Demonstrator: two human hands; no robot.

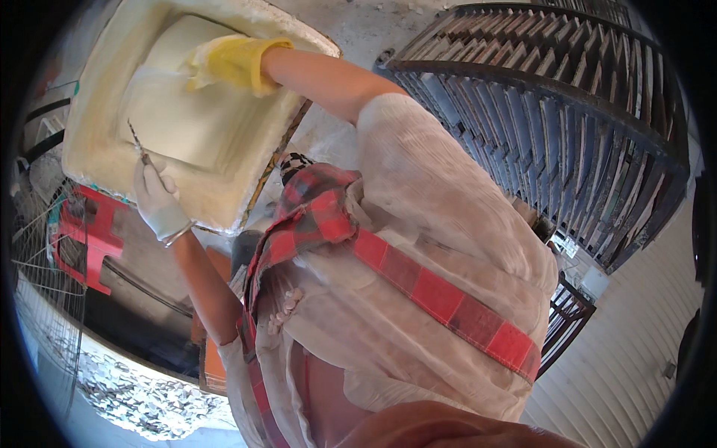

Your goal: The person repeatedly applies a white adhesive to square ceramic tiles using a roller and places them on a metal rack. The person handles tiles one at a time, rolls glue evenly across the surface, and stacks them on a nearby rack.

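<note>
My left hand [158, 196], in a thin whitish glove with a bangle at the wrist, pinches a slender, dark, pointed tool [136, 137] whose tip points up the picture. It is over the near-left rim of a large cream-coloured basin-like form [101, 151] with a smooth rectangular hollow. My right hand [224, 63], in a yellow rubber glove, is over the far part of the hollow. Its fingers are blurred and look coated with something pale; whether it holds anything cannot be told. A red-and-black checked apron [330, 215] hangs over my light-coloured clothing.
A dark metal rack [538, 78] filled with upright slats or panels stands at the right. Left of the form are a red plastic stool [98, 241] and thin wires [50, 269]. An orange box-like object [213, 364] and a heap of pale chips [145, 397] lie lower left.
</note>
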